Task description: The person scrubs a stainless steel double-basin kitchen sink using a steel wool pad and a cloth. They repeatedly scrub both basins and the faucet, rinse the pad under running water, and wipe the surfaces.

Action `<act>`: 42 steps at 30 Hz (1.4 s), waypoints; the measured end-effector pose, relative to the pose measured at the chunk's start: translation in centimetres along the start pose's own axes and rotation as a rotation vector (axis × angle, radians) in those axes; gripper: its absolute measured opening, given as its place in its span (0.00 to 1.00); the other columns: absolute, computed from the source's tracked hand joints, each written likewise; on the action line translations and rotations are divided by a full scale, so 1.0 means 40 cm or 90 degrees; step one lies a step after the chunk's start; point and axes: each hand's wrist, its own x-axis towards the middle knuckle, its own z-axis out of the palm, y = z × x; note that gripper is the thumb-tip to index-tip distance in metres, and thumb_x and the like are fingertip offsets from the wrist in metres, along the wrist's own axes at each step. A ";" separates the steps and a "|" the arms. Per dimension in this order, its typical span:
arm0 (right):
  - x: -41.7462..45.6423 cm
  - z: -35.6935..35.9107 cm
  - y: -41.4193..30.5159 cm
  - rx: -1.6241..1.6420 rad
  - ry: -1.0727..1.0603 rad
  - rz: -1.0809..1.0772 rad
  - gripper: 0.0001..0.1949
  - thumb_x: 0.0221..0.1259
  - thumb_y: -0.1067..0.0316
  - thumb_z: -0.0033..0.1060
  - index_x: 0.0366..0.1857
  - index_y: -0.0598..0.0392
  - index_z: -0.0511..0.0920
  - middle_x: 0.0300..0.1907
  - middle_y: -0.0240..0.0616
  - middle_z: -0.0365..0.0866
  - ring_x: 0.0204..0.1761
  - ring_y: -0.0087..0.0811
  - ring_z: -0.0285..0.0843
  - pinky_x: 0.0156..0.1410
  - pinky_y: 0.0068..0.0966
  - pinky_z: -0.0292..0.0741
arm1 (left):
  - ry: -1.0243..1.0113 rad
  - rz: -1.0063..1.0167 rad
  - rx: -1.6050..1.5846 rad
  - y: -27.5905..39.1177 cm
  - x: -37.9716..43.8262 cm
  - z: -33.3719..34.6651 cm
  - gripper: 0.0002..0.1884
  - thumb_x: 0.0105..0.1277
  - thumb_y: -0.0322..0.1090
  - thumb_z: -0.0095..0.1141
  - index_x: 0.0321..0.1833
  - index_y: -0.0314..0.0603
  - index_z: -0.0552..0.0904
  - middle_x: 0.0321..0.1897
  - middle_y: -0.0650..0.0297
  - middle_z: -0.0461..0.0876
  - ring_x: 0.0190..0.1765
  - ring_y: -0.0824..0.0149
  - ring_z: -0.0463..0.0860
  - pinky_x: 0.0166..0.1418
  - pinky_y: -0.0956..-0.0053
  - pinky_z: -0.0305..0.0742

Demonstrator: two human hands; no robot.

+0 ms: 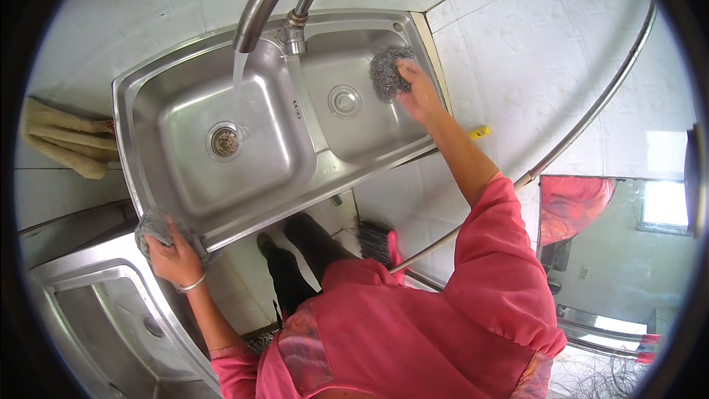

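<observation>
My right hand grips a grey metal scouring pad over the right-hand basin of a stainless steel double sink. Under my left hand, a grey cloth lies bunched on the sink's front left corner; a bracelet circles that wrist. Water runs from the curved faucet into the left-hand basin, close to its open drain strainer. The right-hand basin has a round drain fitting, to the left of the scouring pad.
A beige towel hangs left of the sink. Another steel sink stands at the lower left. Below the front edge are a broom and my feet. A yellow-handled object, a long curved pole and a mirror are on the right.
</observation>
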 end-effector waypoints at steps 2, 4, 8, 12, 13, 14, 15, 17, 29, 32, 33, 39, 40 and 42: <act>-0.016 0.007 0.014 0.076 -0.004 0.030 0.13 0.79 0.71 0.49 0.62 0.55 0.74 0.59 0.43 0.81 0.60 0.41 0.82 0.65 0.46 0.81 | -0.013 -0.006 -0.002 0.010 0.001 -0.004 0.18 0.72 0.45 0.65 0.51 0.35 0.84 0.42 0.49 0.90 0.44 0.44 0.88 0.47 0.57 0.81; -0.044 0.029 0.035 0.150 -0.065 0.065 0.15 0.79 0.72 0.46 0.65 0.55 0.73 0.62 0.45 0.80 0.64 0.44 0.81 0.67 0.48 0.80 | -0.007 0.005 -0.021 0.011 0.001 -0.006 0.18 0.72 0.45 0.65 0.52 0.36 0.84 0.42 0.48 0.89 0.44 0.43 0.88 0.47 0.57 0.80; -0.167 0.173 0.060 0.195 -0.197 0.137 0.19 0.78 0.71 0.43 0.69 0.56 0.70 0.66 0.48 0.78 0.66 0.49 0.79 0.71 0.53 0.78 | 0.016 0.027 -0.006 0.014 -0.001 -0.013 0.18 0.71 0.45 0.65 0.51 0.36 0.84 0.40 0.47 0.89 0.41 0.41 0.86 0.44 0.55 0.80; -0.194 0.288 0.141 0.311 -0.308 0.239 0.20 0.78 0.64 0.47 0.69 0.58 0.71 0.66 0.49 0.78 0.65 0.52 0.79 0.73 0.57 0.74 | 0.040 0.048 -0.004 0.018 0.005 -0.012 0.17 0.69 0.45 0.68 0.48 0.37 0.85 0.35 0.47 0.87 0.37 0.41 0.85 0.40 0.54 0.78; -0.192 0.328 0.152 0.318 -0.313 0.274 0.20 0.79 0.62 0.48 0.68 0.58 0.72 0.66 0.48 0.78 0.65 0.51 0.79 0.73 0.57 0.74 | 0.048 0.051 -0.006 0.016 0.006 -0.010 0.17 0.69 0.45 0.68 0.47 0.37 0.85 0.35 0.47 0.87 0.36 0.41 0.85 0.39 0.54 0.78; -0.188 0.370 0.165 0.324 -0.317 0.309 0.20 0.80 0.59 0.49 0.68 0.57 0.72 0.66 0.48 0.78 0.65 0.51 0.79 0.73 0.56 0.74 | 0.059 0.055 0.004 0.006 0.003 -0.003 0.17 0.68 0.45 0.69 0.43 0.38 0.84 0.32 0.47 0.86 0.34 0.42 0.84 0.37 0.54 0.77; -0.184 0.406 0.178 0.329 -0.320 0.343 0.20 0.80 0.57 0.50 0.68 0.56 0.73 0.66 0.47 0.78 0.65 0.51 0.79 0.72 0.56 0.74 | 0.058 0.052 0.006 0.006 0.004 -0.003 0.16 0.67 0.45 0.70 0.42 0.38 0.83 0.31 0.48 0.85 0.33 0.42 0.83 0.37 0.53 0.76; -0.177 0.465 0.211 0.319 -0.333 0.322 0.23 0.78 0.52 0.56 0.68 0.55 0.74 0.67 0.47 0.78 0.67 0.50 0.77 0.75 0.56 0.70 | 0.054 0.048 0.011 0.014 0.005 -0.005 0.16 0.67 0.44 0.70 0.39 0.38 0.82 0.30 0.48 0.84 0.32 0.41 0.83 0.36 0.53 0.75; -0.153 0.569 0.270 0.099 -0.316 0.264 0.17 0.68 0.67 0.66 0.59 0.54 0.79 0.57 0.40 0.83 0.61 0.41 0.79 0.71 0.50 0.73 | 0.073 0.084 0.012 0.019 0.003 -0.009 0.15 0.66 0.42 0.69 0.39 0.39 0.78 0.27 0.53 0.81 0.30 0.45 0.81 0.34 0.54 0.74; -0.158 0.585 0.257 0.083 -0.274 0.244 0.19 0.62 0.68 0.71 0.56 0.58 0.80 0.53 0.42 0.84 0.58 0.40 0.81 0.70 0.49 0.74 | 0.074 0.082 0.024 0.018 0.002 -0.012 0.15 0.65 0.42 0.68 0.38 0.40 0.77 0.26 0.53 0.80 0.30 0.45 0.80 0.34 0.54 0.73; -0.148 0.579 0.260 0.087 -0.272 0.241 0.18 0.62 0.69 0.69 0.56 0.56 0.80 0.54 0.42 0.84 0.59 0.41 0.80 0.70 0.50 0.73 | 0.071 0.081 0.015 0.018 0.004 -0.012 0.15 0.65 0.42 0.69 0.38 0.40 0.77 0.26 0.53 0.80 0.30 0.45 0.80 0.34 0.54 0.73; -0.121 0.550 0.246 0.128 -0.333 0.226 0.20 0.58 0.73 0.66 0.56 0.52 0.79 0.54 0.41 0.83 0.61 0.44 0.80 0.71 0.53 0.74 | 0.073 0.085 0.002 0.011 0.003 -0.008 0.15 0.63 0.41 0.69 0.38 0.40 0.77 0.26 0.52 0.79 0.30 0.44 0.80 0.34 0.53 0.73; -0.120 0.546 0.238 0.143 -0.353 0.218 0.20 0.57 0.74 0.67 0.56 0.53 0.79 0.53 0.40 0.83 0.60 0.44 0.81 0.70 0.54 0.75 | 0.073 0.086 0.000 0.012 0.004 -0.008 0.15 0.63 0.41 0.69 0.38 0.40 0.77 0.25 0.52 0.79 0.30 0.44 0.80 0.34 0.53 0.73; -0.117 0.540 0.223 0.175 -0.388 0.208 0.21 0.57 0.75 0.66 0.56 0.52 0.79 0.52 0.40 0.83 0.59 0.44 0.81 0.68 0.55 0.77 | 0.076 0.088 -0.005 0.014 0.005 -0.009 0.15 0.63 0.41 0.69 0.38 0.39 0.77 0.25 0.52 0.79 0.30 0.44 0.80 0.34 0.53 0.73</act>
